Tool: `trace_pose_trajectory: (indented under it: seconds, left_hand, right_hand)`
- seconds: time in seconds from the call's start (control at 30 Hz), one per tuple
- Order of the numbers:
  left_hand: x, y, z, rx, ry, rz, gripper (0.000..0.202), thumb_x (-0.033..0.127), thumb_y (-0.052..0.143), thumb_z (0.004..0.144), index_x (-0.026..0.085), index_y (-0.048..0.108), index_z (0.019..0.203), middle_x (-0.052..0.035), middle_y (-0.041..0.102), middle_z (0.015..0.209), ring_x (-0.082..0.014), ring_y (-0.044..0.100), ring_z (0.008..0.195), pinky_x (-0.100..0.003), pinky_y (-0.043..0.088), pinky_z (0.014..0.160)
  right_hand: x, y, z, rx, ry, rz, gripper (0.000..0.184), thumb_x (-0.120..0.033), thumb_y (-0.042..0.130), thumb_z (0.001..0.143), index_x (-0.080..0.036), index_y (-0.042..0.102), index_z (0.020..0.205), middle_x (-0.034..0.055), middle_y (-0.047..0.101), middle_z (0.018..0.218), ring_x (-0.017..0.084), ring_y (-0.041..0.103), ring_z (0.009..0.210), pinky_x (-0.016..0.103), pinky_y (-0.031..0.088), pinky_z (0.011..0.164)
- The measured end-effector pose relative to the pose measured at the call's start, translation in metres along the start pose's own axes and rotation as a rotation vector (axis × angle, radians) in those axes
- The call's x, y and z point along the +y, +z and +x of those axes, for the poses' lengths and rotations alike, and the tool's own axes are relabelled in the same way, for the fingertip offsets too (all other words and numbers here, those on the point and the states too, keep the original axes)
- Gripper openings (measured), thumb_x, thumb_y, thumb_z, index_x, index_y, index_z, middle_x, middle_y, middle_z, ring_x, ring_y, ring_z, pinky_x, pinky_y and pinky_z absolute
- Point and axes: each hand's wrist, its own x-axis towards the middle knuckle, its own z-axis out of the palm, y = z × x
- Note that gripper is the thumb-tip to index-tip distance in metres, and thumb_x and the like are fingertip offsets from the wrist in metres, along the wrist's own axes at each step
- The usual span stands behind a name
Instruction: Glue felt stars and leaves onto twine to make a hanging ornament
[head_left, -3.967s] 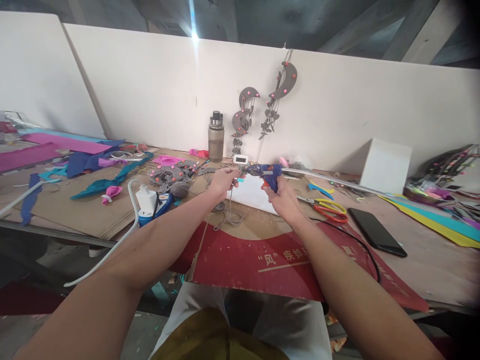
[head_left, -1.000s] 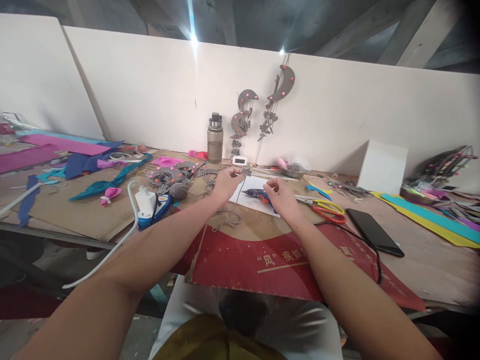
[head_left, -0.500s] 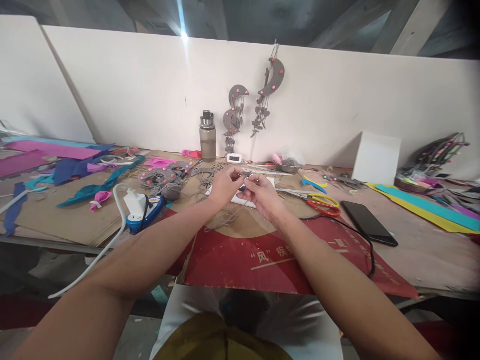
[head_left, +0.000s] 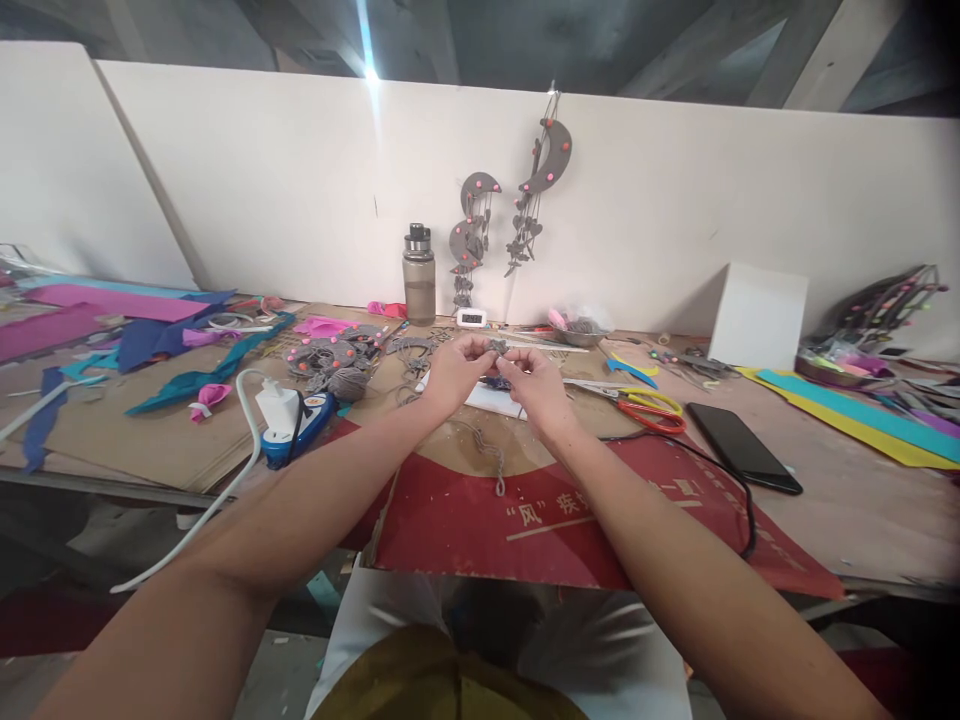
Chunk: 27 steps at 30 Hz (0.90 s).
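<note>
Blue power strip [head_left: 313,420], white plug [head_left: 278,411] fitted. Ball of gray yarn [head_left: 348,385]. Left hand [head_left: 453,376], pinching a small gray piece [head_left: 497,346], held above white paper [head_left: 495,402] between both hands. Right hand [head_left: 538,386], fingertips narrowed on the same piece. Scissors [head_left: 621,394]. Black phone [head_left: 742,447], flat.

The 2 bare arms stretch forward and converge, the left forearm [head_left: 330,495] slanting in from lower left, the right forearm [head_left: 660,540] from lower right. The left hand [head_left: 452,377] and right hand [head_left: 538,387] meet at the fingertips, fingers curled and thumbs pinched inward, the backs of the hands partly showing.
</note>
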Motion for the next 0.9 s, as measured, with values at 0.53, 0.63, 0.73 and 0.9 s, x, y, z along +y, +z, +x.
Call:
trace_pose_trajectory:
  seconds: [0.53,0.63,0.73,0.9]
  left_hand:
    - [-0.001,0.000,-0.003,-0.081,-0.001,0.093,0.010,0.022,0.068,0.071,0.012,0.064,0.073,-0.0034,0.068,0.068,-0.0137,0.066,0.065,-0.029,0.056,0.069]
    - [0.003,0.001,-0.004,-0.072,-0.027,0.064,0.011,0.023,0.068,0.071,0.013,0.063,0.070,-0.0029,0.067,0.066,-0.0140,0.066,0.064,-0.029,0.057,0.068]
    - [0.007,0.002,-0.006,-0.077,-0.049,0.019,0.013,0.024,0.069,0.071,0.013,0.062,0.068,-0.0025,0.067,0.065,-0.0139,0.066,0.063,-0.030,0.057,0.069]
    - [0.010,0.003,-0.007,-0.078,-0.090,-0.016,0.012,0.019,0.067,0.072,0.012,0.060,0.065,-0.0030,0.066,0.063,-0.0141,0.066,0.062,-0.030,0.057,0.068]
  right_hand:
    - [-0.012,-0.008,-0.002,0.019,-0.079,-0.165,0.024,-0.039,0.048,0.079,-0.018,0.056,0.071,0.0000,0.053,0.065,0.015,0.045,0.063,0.029,0.035,0.062]
    - [-0.014,-0.008,-0.004,0.017,-0.085,-0.203,0.025,-0.040,0.046,0.081,-0.019,0.055,0.071,0.0001,0.053,0.065,0.016,0.045,0.063,0.029,0.035,0.062]
    - [-0.014,-0.008,-0.005,0.020,-0.078,-0.216,0.026,-0.040,0.044,0.082,-0.019,0.055,0.072,0.0002,0.054,0.065,0.016,0.046,0.062,0.029,0.035,0.062]
    - [-0.016,-0.008,-0.007,0.040,-0.116,-0.258,0.024,-0.038,0.046,0.083,-0.019,0.056,0.072,0.0015,0.058,0.068,0.017,0.048,0.065,0.029,0.035,0.064]
